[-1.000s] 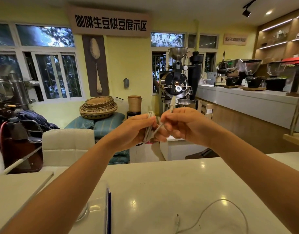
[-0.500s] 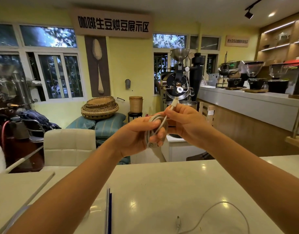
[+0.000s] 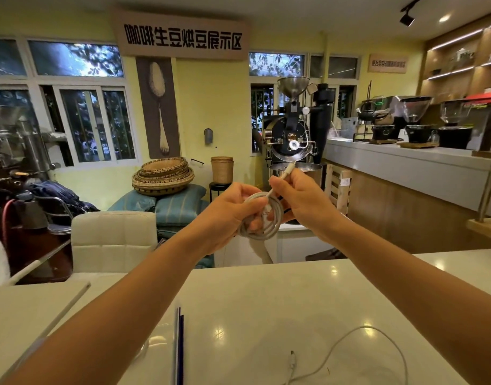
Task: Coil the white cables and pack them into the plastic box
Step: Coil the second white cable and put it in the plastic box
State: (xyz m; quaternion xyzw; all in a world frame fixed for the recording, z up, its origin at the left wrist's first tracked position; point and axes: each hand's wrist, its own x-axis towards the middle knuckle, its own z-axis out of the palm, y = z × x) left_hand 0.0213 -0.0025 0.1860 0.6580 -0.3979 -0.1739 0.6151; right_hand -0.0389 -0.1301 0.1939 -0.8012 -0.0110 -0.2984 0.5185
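Both hands are raised above the far edge of the white table. My left hand [image 3: 233, 212] grips a coiled white cable [image 3: 272, 226], its loops hanging below the fingers. My right hand [image 3: 299, 198] pinches the free end of that cable, and the plug [image 3: 288, 169] sticks up above the fingers. A second white cable [image 3: 377, 345] lies loose on the table at the lower right, its plug pointing away from me. The clear plastic box [image 3: 155, 343] with a blue edge sits at the lower left, mostly hidden behind my left forearm.
The white table [image 3: 266, 301] fills the foreground. Behind it stand a white padded chair [image 3: 111, 234], cushions with stacked woven baskets [image 3: 163, 176], a coffee roaster [image 3: 291, 134] and a long counter [image 3: 405, 168] on the right carrying grinders.
The coil has opened into rounder loops in my left hand. My right hand has drawn the plug end across the coil, and both hands sit slightly higher over the table.
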